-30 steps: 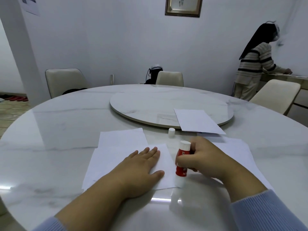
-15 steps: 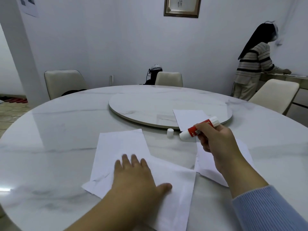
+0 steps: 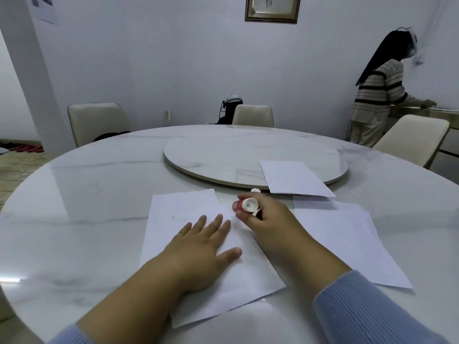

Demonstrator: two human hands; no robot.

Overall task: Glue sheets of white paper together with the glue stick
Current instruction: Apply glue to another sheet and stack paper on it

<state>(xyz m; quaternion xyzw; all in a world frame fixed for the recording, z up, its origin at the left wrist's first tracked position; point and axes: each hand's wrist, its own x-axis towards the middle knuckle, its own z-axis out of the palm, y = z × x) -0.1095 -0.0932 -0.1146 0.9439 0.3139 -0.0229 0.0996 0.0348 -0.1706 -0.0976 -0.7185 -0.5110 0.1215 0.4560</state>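
Two overlapping white sheets (image 3: pixel 188 212) lie on the marble table in front of me. My left hand (image 3: pixel 203 247) lies flat on the upper sheet with straight fingers. My right hand (image 3: pixel 268 222) grips a red glue stick (image 3: pixel 242 205), its white end turned towards me, at the far right corner of that sheet. The stick's white cap (image 3: pixel 255 190) stands just behind the hand. Another white sheet (image 3: pixel 347 242) lies to the right, and a third (image 3: pixel 293 178) rests partly on the turntable.
A round marble turntable (image 3: pixel 223 155) sits at the table's (image 3: pixel 87 194) centre. Cream chairs (image 3: pixel 96 122) stand around the table. A person in a striped sweater (image 3: pixel 377 95) stands at a counter at the far right.
My right hand brought the glue stick down from above the right sheet to the upper sheet's far corner. The upper sheet shifted under my left hand and now lies more squarely.
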